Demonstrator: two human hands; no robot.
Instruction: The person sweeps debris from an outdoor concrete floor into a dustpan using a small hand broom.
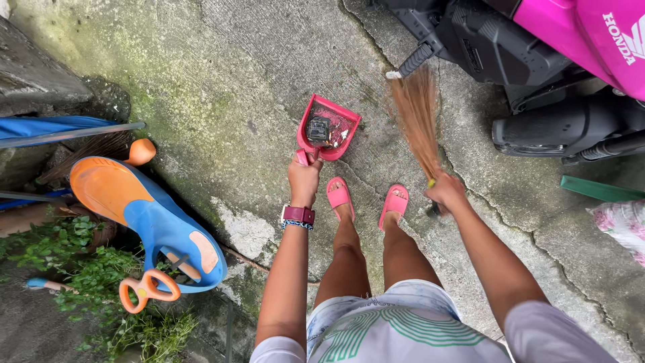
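Observation:
My left hand (304, 179) grips the handle of a red dustpan (334, 118) that rests on the concrete ground in front of my feet. A dark piece of litter and some dirt lie in the pan. My right hand (447, 193) holds a small broom with tan bristles (416, 117), its bristles pointing away from me and ending just right of the dustpan. I wear a maroon watch on the left wrist and pink sandals (340, 197) on both feet.
A pink and black scooter (537, 60) stands at the upper right. At the left lie a blue and orange plastic toy (144, 215), orange-handled scissors (148, 289) and green weeds. A green strip and a flowered bag sit at the right edge.

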